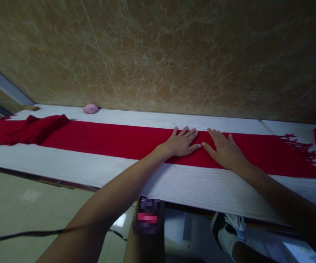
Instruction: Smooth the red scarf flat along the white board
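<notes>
While the left hand (184,143) and right hand (225,149) rest flat, fingers spread and gripping nothing, a red scarf (111,138) beneath them runs along the white table (97,164) — already smooth at the table's middle, fringe (307,155) loose toward its right end, rumpled folds (44,128) unflattened toward its left.

No text, label, brand, number or sign can be read anywhere in the frame. At bottom center, a dark object with a red-pink band (147,217) is covered by pixelation, so any marking there is obscured. At lower right, faint patches are shown on a bright panel (302,251), but nothing can be made out. On the shoe (225,231), also lower right, detail is too small and dim to be read.
</notes>
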### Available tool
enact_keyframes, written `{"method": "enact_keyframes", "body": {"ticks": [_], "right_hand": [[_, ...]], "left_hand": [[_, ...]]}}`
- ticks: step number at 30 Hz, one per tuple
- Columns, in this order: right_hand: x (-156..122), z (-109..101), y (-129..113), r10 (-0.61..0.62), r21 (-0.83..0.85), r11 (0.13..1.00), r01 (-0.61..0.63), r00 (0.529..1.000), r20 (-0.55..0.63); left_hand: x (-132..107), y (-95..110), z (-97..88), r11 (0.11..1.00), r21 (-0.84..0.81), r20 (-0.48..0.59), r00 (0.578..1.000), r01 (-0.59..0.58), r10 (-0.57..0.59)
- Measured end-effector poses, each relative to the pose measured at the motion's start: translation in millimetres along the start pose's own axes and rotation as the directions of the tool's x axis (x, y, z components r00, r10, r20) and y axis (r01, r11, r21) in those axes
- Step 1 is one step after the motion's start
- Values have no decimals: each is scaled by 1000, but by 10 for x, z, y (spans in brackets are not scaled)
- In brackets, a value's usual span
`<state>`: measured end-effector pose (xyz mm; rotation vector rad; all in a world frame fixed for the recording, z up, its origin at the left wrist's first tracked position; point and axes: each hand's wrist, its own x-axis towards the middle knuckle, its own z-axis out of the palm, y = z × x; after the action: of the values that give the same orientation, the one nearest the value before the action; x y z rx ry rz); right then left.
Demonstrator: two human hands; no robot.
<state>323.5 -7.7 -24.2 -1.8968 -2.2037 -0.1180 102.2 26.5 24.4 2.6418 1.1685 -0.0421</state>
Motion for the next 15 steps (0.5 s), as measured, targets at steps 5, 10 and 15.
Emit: {"method": "enact_keyframes", "body": {"ticks": [5,10,15], "right_hand": [[1,16,16,-12,16,1000,13,1000,-16],[0,22,24,-5,10,1000,5,1000,-11],[-1,20,22,-8,7,1000,8,1000,-27]], "left_hand": [[-1,9,-22,1000,-2,13,1000,6,-6],[-11,24,-44,1000,2,28,1000,9,-9],[0,6,-9,1000,0,12,1000,0,0]]}}
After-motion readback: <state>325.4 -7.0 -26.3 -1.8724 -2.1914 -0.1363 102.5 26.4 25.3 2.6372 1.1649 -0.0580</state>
